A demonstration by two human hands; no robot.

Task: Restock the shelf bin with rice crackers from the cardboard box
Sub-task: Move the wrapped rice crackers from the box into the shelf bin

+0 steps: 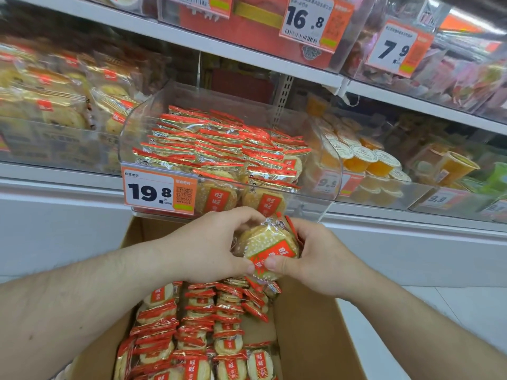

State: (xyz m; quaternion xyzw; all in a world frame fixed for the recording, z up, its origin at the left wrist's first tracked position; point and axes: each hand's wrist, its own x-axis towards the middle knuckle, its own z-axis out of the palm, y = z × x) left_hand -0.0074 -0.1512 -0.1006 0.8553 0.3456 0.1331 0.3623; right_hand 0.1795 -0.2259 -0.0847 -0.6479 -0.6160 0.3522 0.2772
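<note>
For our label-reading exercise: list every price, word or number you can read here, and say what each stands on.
"19.8": orange price tag on the clear shelf bin.
"16.8": tag on the upper shelf.
"7.9": tag to its right.
"9.9": tag on the jelly cup bin, blurred.
"旺旺": packet held in both hands.
Small print and barcodes: unreadable.

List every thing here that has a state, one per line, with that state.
Left hand: grips the held stack.
Right hand: grips the same stack.
Held stack of red-and-clear wrapped rice crackers: lifted above the box, below the bin.
Brown cardboard box: open, partly filled with packets.
Clear plastic shelf bin: open-topped, well stocked.
Orange 19.8 price tag: fixed on the bin front.
</note>
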